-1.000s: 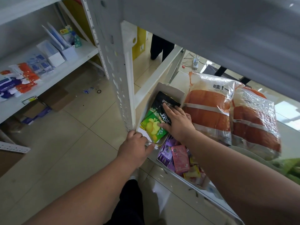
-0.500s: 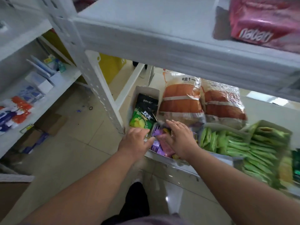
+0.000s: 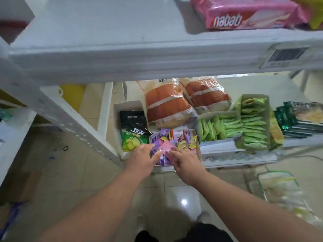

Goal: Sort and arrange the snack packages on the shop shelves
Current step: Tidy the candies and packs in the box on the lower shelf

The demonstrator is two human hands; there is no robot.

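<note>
Glossy beige tiled floor [image 3: 52, 172], white metal shelving [image 3: 104, 55], perhaps daylight behind.

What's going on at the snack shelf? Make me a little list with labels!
left hand: left hand reaches into the mixed-snack box, fingers straight
right hand: right hand pinches the pink packet
left of box: green chip bag in a white box
behind: two bread bags
right: green packets in trays
top shelf: pink wafer pack
</note>
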